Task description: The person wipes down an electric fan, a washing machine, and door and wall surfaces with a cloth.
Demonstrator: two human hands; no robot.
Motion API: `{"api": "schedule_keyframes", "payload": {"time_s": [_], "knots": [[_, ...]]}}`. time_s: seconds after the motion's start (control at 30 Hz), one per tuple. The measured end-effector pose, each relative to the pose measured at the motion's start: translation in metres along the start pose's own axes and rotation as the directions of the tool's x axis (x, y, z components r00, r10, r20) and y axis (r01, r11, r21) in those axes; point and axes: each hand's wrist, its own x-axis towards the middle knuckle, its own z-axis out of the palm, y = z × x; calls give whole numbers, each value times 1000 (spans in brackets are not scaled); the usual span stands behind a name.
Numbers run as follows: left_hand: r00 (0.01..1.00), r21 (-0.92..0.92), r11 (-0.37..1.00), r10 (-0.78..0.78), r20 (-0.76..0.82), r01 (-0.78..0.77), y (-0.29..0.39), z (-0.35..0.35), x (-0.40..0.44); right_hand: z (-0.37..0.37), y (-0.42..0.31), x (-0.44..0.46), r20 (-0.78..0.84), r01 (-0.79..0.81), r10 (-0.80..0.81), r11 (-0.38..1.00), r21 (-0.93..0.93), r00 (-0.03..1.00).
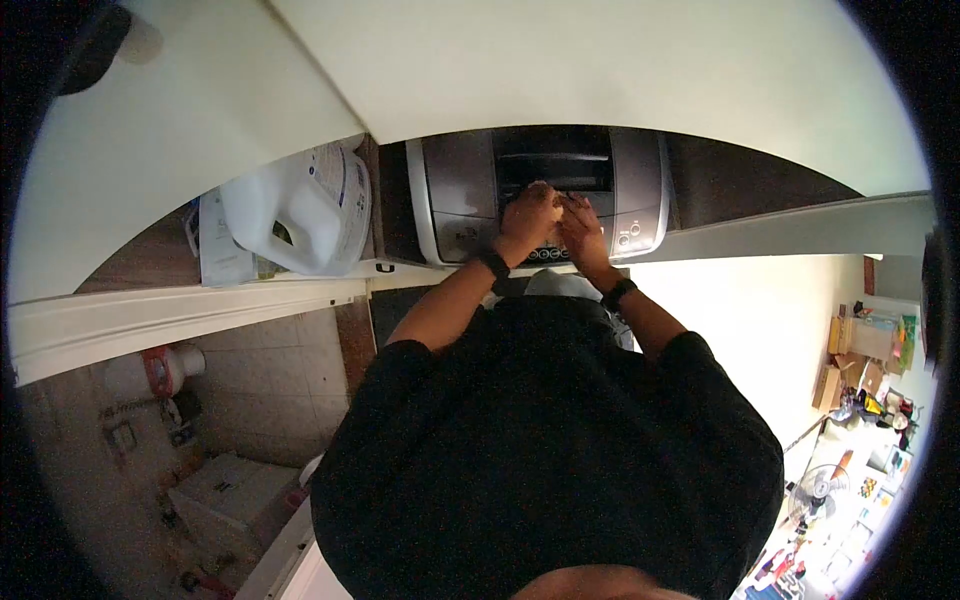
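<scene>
My left hand (pixel 530 218) is curled closed, its fingers meeting those of my right hand (pixel 581 228). Between the fingertips shows a small pale tan patch, too blurred to name. The right hand's fingers are pressed together and bent toward the left. Both hands are over the front middle of a grey and silver appliance (pixel 455 175) with a dark recessed centre, which looks like a printer or a stereo. Round buttons (pixel 548 254) line its front edge under my wrists. Each wrist wears a dark band.
A large white plastic jug (pixel 290 215) stands on the shelf left of the appliance. White cabinet panels (pixel 600 65) hang close above. At lower left is a tiled area with a white box (pixel 235 495). A fan (pixel 820 490) and assorted clutter appear at far right.
</scene>
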Motion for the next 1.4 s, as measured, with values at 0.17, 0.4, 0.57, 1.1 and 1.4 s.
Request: {"api": "schedule_keyframes", "payload": {"time_s": [0.17,0.4,0.57,1.1,1.4], "knots": [[999,-48,999,-21,48,23,-40,-18,-34,34,-42,11,84,4,0,999,-42,996],[956,83,953,-294,10,292,-51,-55,-88,36,-88,42,215,224,-214,974,-22,953],[914,315,868,-406,4,384,-21,-58,-89,38,-72,35,199,276,-271,961,2,942],[959,316,911,-282,10,265,115,106,15,-89,91,-54,36,182,-199,944,274,979],[942,326,893,-336,20,312,158,183,22,-117,150,-112,59,96,-109,979,181,992]]}}
